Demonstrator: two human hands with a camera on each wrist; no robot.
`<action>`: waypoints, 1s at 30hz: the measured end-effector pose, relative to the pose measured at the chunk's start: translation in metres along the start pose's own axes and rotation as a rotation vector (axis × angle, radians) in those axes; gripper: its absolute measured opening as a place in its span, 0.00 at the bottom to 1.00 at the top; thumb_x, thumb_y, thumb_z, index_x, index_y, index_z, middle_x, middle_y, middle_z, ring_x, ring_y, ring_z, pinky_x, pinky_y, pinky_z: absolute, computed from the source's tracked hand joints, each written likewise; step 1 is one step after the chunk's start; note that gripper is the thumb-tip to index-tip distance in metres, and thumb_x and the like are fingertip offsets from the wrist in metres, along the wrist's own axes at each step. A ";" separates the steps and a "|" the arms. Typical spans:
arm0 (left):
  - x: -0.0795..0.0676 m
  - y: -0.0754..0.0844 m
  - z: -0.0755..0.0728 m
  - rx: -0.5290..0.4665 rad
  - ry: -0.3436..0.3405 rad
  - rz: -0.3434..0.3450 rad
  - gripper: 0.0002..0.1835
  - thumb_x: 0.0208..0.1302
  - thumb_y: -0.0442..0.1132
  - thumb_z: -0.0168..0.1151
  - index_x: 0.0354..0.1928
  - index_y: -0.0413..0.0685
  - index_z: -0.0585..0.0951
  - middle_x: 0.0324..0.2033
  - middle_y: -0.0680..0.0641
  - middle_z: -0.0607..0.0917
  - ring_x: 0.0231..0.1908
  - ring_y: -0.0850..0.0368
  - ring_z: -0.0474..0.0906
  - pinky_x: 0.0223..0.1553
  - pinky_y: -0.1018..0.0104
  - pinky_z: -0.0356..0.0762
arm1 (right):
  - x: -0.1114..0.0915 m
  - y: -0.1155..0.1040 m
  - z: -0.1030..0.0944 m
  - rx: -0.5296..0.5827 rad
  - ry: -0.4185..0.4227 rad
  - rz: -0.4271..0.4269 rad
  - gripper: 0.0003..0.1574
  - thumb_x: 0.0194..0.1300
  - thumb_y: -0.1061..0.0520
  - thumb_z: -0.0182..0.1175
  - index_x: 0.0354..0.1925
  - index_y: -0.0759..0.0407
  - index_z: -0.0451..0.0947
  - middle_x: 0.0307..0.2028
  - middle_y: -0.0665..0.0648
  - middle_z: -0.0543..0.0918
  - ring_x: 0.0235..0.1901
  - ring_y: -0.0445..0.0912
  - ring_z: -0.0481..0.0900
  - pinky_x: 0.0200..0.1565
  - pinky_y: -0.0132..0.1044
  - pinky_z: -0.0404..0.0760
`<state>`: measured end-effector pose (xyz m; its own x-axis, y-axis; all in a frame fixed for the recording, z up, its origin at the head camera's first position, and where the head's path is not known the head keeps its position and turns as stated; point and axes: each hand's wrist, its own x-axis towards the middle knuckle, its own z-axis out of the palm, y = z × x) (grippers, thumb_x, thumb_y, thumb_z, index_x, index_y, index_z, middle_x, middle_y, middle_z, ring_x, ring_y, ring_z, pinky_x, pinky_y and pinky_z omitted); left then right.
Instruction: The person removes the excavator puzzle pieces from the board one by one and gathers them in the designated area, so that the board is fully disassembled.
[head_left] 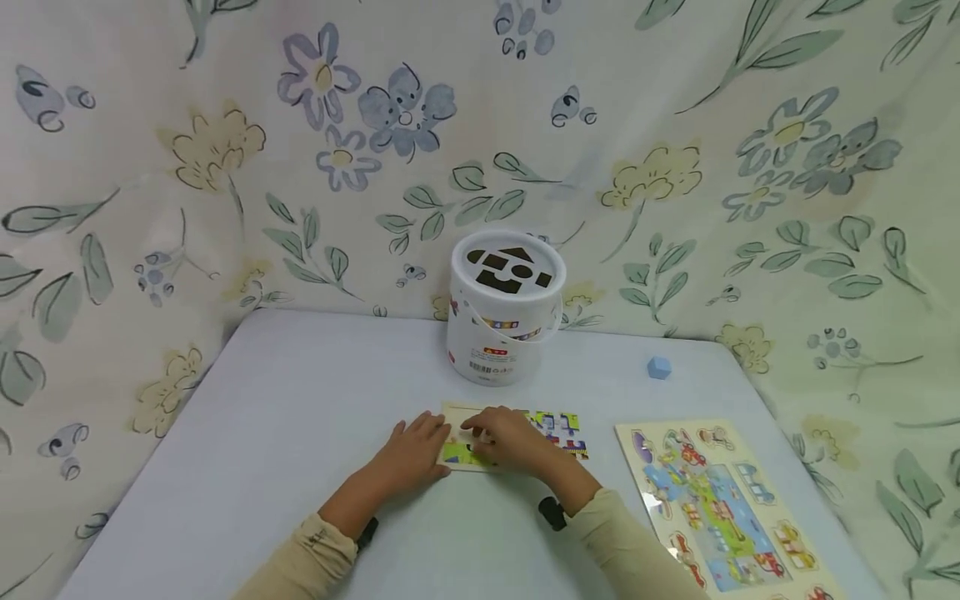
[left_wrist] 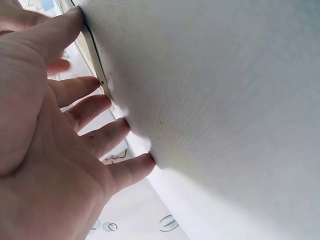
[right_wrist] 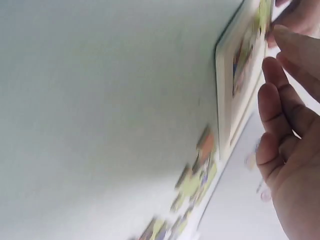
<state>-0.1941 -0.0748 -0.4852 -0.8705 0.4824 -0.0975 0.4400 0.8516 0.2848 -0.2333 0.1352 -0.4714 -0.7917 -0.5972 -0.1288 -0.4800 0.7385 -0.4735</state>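
A small wooden puzzle board lies on the table, with part of a colourful picture in its left side. My left hand rests at the board's left edge; in the left wrist view, its fingers are spread, tips on the table and along the rim. Over the middle of the board is my right hand, with index finger and thumb apart and the other fingers loosely bent. No piece shows between them, and the hand hides part of the board. Loose jigsaw pieces lie just right of the board.
Behind the board stands a white bucket with shaped holes in its lid. A blue cube sits at the back right. At the right lies a larger picture puzzle board. A floral cloth hangs behind the white table.
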 end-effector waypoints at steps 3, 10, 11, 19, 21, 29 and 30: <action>0.001 0.002 0.002 0.021 0.003 0.010 0.34 0.63 0.52 0.64 0.65 0.38 0.70 0.67 0.40 0.68 0.70 0.40 0.59 0.63 0.35 0.60 | 0.005 -0.004 0.007 -0.050 -0.040 -0.034 0.24 0.64 0.55 0.64 0.59 0.50 0.78 0.44 0.44 0.82 0.45 0.39 0.75 0.50 0.40 0.73; 0.004 0.000 0.003 0.072 0.023 0.011 0.35 0.62 0.54 0.64 0.65 0.39 0.71 0.67 0.41 0.69 0.69 0.41 0.60 0.62 0.35 0.61 | 0.010 -0.010 0.006 -0.008 -0.060 -0.024 0.17 0.62 0.56 0.66 0.51 0.48 0.81 0.43 0.45 0.79 0.46 0.41 0.72 0.51 0.43 0.70; 0.004 0.000 0.004 0.073 0.023 0.012 0.35 0.62 0.54 0.64 0.65 0.39 0.71 0.67 0.41 0.69 0.69 0.41 0.60 0.62 0.35 0.61 | 0.011 -0.010 0.006 0.003 -0.064 -0.013 0.17 0.62 0.56 0.66 0.50 0.47 0.81 0.44 0.45 0.79 0.46 0.41 0.72 0.52 0.43 0.70; 0.004 -0.002 0.002 0.058 0.020 0.012 0.35 0.62 0.54 0.64 0.65 0.39 0.71 0.67 0.41 0.69 0.69 0.41 0.60 0.62 0.35 0.61 | 0.015 -0.009 0.006 0.002 -0.082 -0.002 0.20 0.62 0.56 0.66 0.53 0.49 0.79 0.47 0.47 0.78 0.48 0.42 0.71 0.54 0.44 0.70; 0.004 -0.002 0.002 0.048 0.023 0.016 0.35 0.63 0.54 0.63 0.65 0.39 0.70 0.67 0.40 0.68 0.70 0.41 0.59 0.62 0.35 0.60 | 0.016 -0.010 0.005 -0.002 -0.083 -0.002 0.20 0.61 0.57 0.67 0.52 0.49 0.78 0.45 0.47 0.78 0.47 0.41 0.71 0.53 0.43 0.71; 0.001 0.000 0.003 0.031 0.019 0.027 0.34 0.63 0.53 0.64 0.64 0.39 0.70 0.65 0.41 0.69 0.69 0.41 0.59 0.62 0.34 0.61 | 0.016 -0.019 0.005 0.002 -0.030 0.027 0.15 0.58 0.59 0.68 0.42 0.46 0.76 0.36 0.42 0.78 0.40 0.40 0.72 0.48 0.40 0.70; 0.001 0.001 0.003 0.037 0.019 0.021 0.34 0.63 0.52 0.64 0.64 0.39 0.71 0.65 0.41 0.69 0.69 0.41 0.59 0.62 0.34 0.61 | 0.016 -0.019 0.005 0.029 -0.017 0.029 0.13 0.60 0.58 0.67 0.41 0.46 0.76 0.35 0.41 0.78 0.38 0.39 0.72 0.47 0.39 0.71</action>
<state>-0.1939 -0.0733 -0.4877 -0.8649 0.4965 -0.0734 0.4657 0.8485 0.2513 -0.2345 0.1102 -0.4691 -0.7983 -0.5813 -0.1572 -0.4460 0.7462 -0.4942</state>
